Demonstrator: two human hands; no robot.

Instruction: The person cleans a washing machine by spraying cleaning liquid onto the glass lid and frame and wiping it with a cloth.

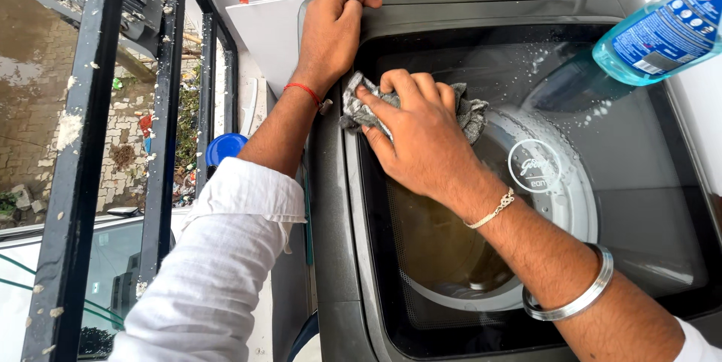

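A dark grey top-loading washing machine (pixel 331 204) fills the middle of the head view, with a tinted glass lid (pixel 632 204) speckled with foam droplets. My right hand (pixel 414 132) presses a crumpled grey cloth (pixel 470 114) flat against the lid's upper left corner. My left hand (pixel 335 27) rests on the machine's back left corner, fingers curled over the rim, holding nothing. A red thread is tied on my left wrist; a chain and a metal bangle sit on my right forearm.
A clear bottle of blue liquid (pixel 662 31) lies tilted at the lid's upper right. Black metal window bars (pixel 83 159) stand to the left, with a blue round object (pixel 224 147) beyond them. A white wall rises behind the machine.
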